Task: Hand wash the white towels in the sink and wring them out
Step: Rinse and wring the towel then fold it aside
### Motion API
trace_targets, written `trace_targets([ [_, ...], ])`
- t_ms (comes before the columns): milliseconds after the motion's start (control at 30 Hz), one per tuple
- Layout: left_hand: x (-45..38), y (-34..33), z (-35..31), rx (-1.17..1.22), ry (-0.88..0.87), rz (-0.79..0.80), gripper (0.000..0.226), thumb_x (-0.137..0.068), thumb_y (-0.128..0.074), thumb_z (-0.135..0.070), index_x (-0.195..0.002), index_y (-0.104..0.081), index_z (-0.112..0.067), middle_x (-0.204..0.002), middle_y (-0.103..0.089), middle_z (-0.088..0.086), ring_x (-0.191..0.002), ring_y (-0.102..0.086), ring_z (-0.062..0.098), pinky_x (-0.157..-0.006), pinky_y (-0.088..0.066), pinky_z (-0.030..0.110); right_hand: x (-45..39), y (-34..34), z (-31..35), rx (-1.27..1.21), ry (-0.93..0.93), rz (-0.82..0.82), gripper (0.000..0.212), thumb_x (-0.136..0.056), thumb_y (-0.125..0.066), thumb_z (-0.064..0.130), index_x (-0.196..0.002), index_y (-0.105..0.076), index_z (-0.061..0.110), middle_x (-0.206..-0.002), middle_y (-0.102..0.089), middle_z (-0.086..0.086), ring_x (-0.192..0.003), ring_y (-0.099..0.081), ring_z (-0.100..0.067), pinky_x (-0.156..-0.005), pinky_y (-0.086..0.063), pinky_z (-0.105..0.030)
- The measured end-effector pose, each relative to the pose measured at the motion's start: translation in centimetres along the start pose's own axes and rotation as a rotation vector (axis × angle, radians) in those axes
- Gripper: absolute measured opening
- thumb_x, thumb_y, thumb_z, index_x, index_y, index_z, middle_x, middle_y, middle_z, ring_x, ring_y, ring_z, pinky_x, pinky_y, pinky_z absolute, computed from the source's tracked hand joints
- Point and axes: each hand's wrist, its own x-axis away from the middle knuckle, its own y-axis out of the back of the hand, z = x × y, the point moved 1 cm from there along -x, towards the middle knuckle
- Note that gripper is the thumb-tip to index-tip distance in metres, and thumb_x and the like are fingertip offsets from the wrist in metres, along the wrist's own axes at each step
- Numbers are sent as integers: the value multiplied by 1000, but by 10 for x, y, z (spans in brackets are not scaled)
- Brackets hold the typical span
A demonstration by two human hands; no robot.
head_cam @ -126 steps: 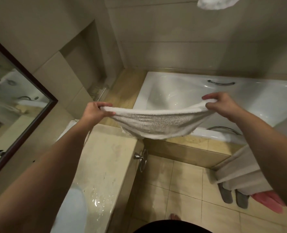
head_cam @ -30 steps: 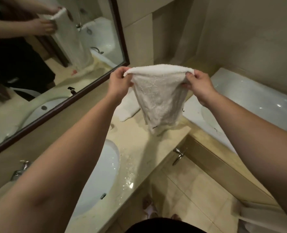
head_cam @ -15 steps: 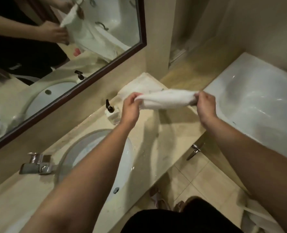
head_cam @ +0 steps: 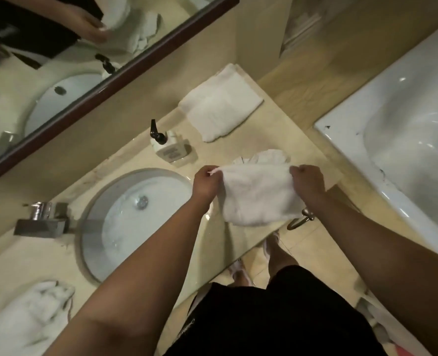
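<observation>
I hold a small white towel (head_cam: 259,195) stretched between both hands over the beige counter, right of the sink. My left hand (head_cam: 205,183) pinches its left corner and my right hand (head_cam: 307,179) grips its right edge; the cloth hangs folded below them. The round white sink (head_cam: 115,227) lies to the left, with its drain and a steel tap (head_cam: 42,220). A folded white towel (head_cam: 219,104) lies at the far end of the counter. A crumpled white towel (head_cam: 25,322) sits at the near left.
A soap pump bottle (head_cam: 170,147) stands behind the sink. The mirror (head_cam: 58,47) runs along the wall at left. A white bathtub (head_cam: 405,134) fills the right side. A metal handle (head_cam: 301,219) sticks out below the counter edge, above the tiled floor.
The towel came from over the bathtub to the counter beside the sink. My hands lowered and drew closer to me; the towel now hangs folded between them.
</observation>
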Motion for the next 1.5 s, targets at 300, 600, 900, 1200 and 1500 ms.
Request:
trace_targets([
  [300,-51,-45,19,-164,320,-179,44,-91,-63,-49,-110,-55,-11,-99,-61,1,-94,-59,24,-84,-53,38,-71,-22,-11,214,-71,180,67,-89,-67,43,-140,-46,5,-138,-52,-18,-128,-48,-36,-103,-38,-39],
  [600,-49,-70,27,-246,359,-19,63,-76,-81,-54,-117,-65,-9,-114,-69,5,-105,-66,27,-84,-52,33,-92,-37,-18,124,-244,406,81,-38,-76,70,-106,-60,29,-102,-70,3,-89,-69,-24,-80,-60,-42],
  [900,-34,-75,28,145,361,42,52,-80,-83,-31,-127,-64,-16,-124,-69,2,-109,-67,23,-95,-54,37,-106,-31,-3,78,-130,556,81,-51,-75,63,-122,-53,29,-111,-68,3,-99,-66,-24,-93,-55,-47],
  [1200,-56,-42,-32,413,81,-103,50,-82,-77,-19,-128,-58,-19,-122,-69,-1,-111,-67,19,-98,-53,41,-125,-13,102,-87,31,541,46,-82,-79,27,-123,-66,11,-109,-70,-4,-93,-67,-22,-80,-54,-34],
  [1500,-156,-4,-96,632,133,-303,49,-86,-74,-19,-130,-53,-13,-118,-68,0,-101,-68,18,-82,-54,35,-204,-54,244,-166,258,384,55,-76,-81,46,-116,-63,13,-111,-70,-1,-98,-69,-20,-86,-58,-35],
])
